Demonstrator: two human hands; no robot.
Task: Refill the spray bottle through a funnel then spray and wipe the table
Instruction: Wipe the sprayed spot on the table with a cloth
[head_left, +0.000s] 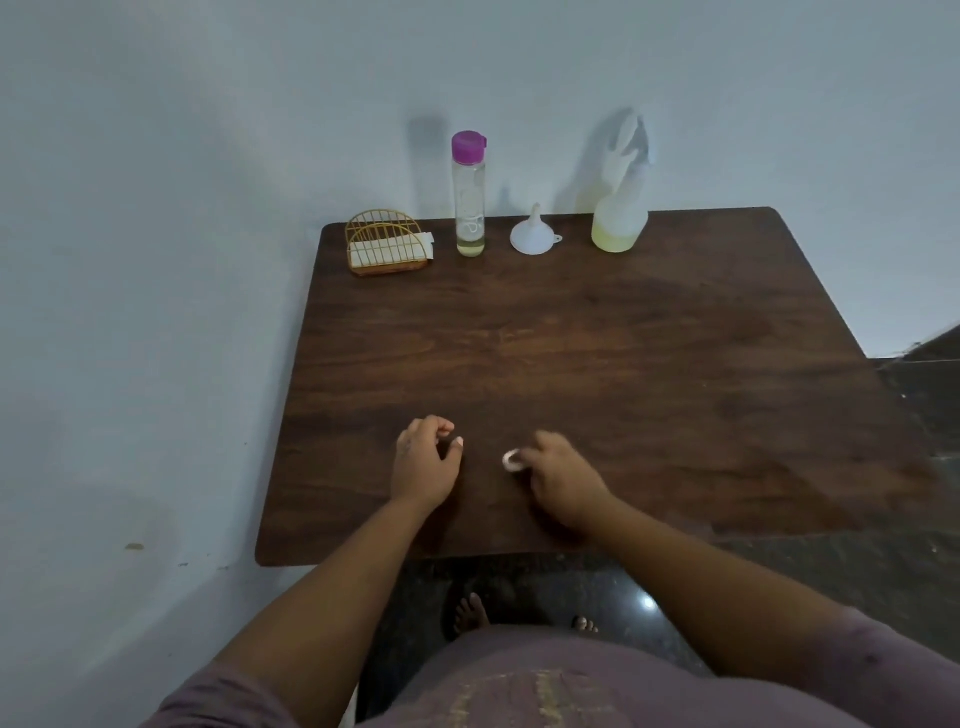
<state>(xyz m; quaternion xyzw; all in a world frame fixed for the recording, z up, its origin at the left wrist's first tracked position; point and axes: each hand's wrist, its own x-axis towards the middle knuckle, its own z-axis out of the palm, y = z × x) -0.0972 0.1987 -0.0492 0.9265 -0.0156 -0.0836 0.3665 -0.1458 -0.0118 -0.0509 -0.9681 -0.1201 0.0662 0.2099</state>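
Four items lined at upper centre: napkin holder (387, 243), bottle (470, 195), funnel (535, 231), spray bottle (621, 208), within reach. Left hand (426, 460) loosely curled, empty; right hand (561, 478) pinching small white ring (511, 460), lower centre.

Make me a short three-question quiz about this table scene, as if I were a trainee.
1. True or false: the funnel sits in the spray bottle.
2. Which hand holds the small white ring?
3. What stands leftmost along the table's far edge: A) clear bottle B) napkin holder C) funnel?

Key: 1. False, it rests on the table between the bottles. 2. The right hand; the left hand holds nothing. 3. B.
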